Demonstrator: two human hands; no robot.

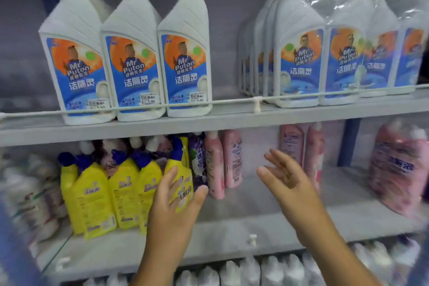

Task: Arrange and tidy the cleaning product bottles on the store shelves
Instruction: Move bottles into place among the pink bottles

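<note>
Your left hand [178, 195] lies spread flat against the front yellow bottle [180, 178] on the middle shelf [255, 223]; the fingers press the label but do not wrap it. That bottle stands upright, long axis vertical, at the right end of the yellow row, with a purple-labelled bottle [199, 165] just beside it and 2 pink bottles [222, 162] next along. Your right hand [285, 174] hangs open and empty over the bare stretch of shelf to the right. Judging by this, the left hand is nearer, and free room lies rightward and toward the front edge.
</note>
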